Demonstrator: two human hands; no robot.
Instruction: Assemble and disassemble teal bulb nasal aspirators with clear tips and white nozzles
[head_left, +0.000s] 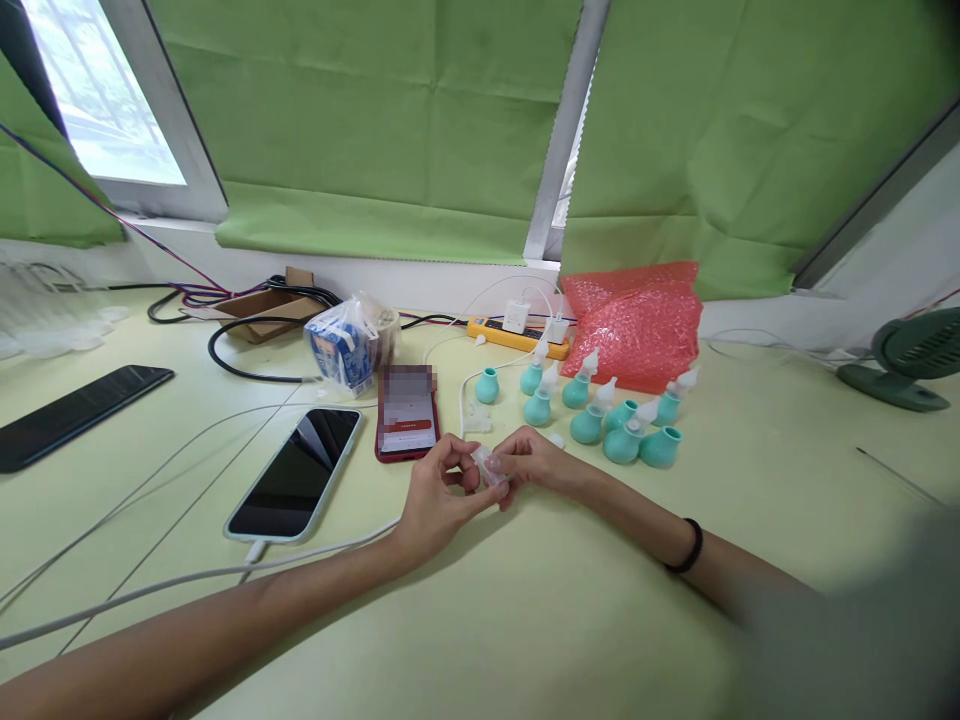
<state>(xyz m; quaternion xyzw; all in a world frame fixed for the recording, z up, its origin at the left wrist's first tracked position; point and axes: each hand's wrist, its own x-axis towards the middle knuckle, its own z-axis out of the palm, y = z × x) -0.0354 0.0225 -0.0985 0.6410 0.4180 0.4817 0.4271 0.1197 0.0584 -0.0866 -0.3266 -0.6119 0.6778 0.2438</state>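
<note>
A small translucent plastic piece (489, 466), like the nozzle parts nearby, sits between my two hands low over the table. My left hand (439, 495) is closed on its left side, thumb and fingers pinching. My right hand (531, 460) pinches it from the right, and the fingers hide part of its shape. Just beyond stand several teal rubber bulbs; one bulb with a clear nozzle (586, 422) leans a little, while another bulb (660, 447) has an open neck. A lone bulb (487, 386) and some clear plastic parts (477, 417) lie behind my hands.
Left of my hands lie a charging phone (294, 475), a red-cased phone (407, 412) and a dark phone (82, 415). White cables cross the table (600, 620). Behind are a bagged blue pack (341, 345), a yellow power strip (517, 337), red bubble wrap (634, 325) and a green fan (911, 355).
</note>
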